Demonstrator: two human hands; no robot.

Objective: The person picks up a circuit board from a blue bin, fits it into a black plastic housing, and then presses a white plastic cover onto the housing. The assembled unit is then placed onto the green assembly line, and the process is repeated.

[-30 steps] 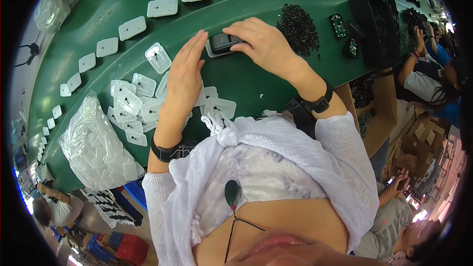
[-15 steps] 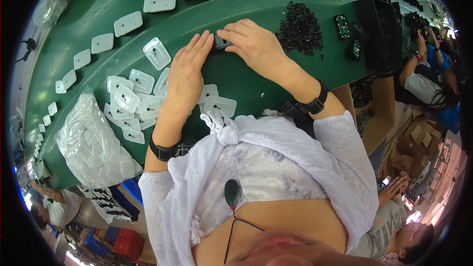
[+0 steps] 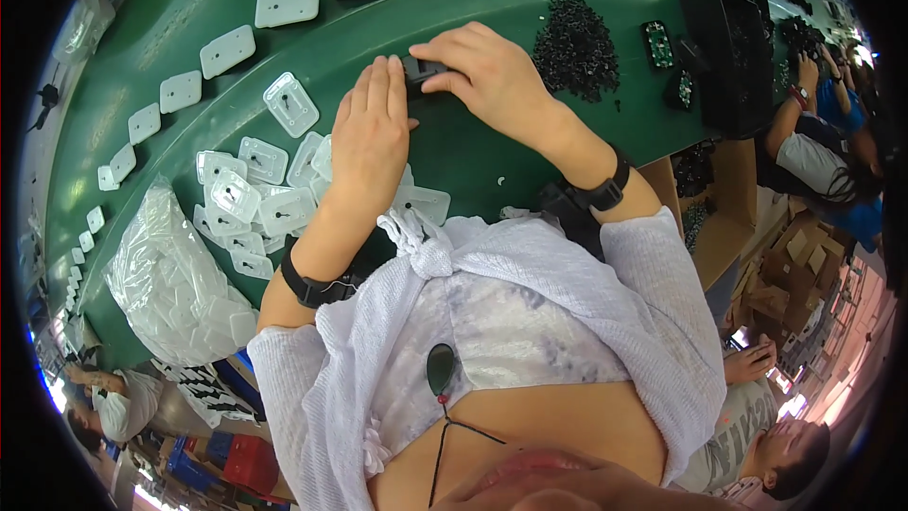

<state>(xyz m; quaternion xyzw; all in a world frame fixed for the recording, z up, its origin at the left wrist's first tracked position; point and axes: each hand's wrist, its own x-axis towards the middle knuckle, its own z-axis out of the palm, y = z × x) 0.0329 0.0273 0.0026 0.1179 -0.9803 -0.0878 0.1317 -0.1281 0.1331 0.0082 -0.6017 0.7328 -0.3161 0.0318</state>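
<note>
Over the green table, a small black plastic part sits between my hands. My right hand pinches it from the right between thumb and bent fingers. Its underside and part of its top are hidden by my fingers. My left hand lies flat with fingers straight and close together, the fingertips touching the part's left side. The left thumb points sideways below the part. Beside my left forearm lies a heap of translucent white plastic covers, each with a small dark piece in it. One cover lies apart, farther out.
Small black parts form a pile right of my right hand. Farther right are a green circuit board and a black box. A clear bag of white pieces lies left. White-topped cases line the far belt. Co-workers sit nearby.
The row of white-topped cases has shifted leftward along the belt. My hands stay at the black part, and my left thumb now shows below it. The view has shifted slightly.
</note>
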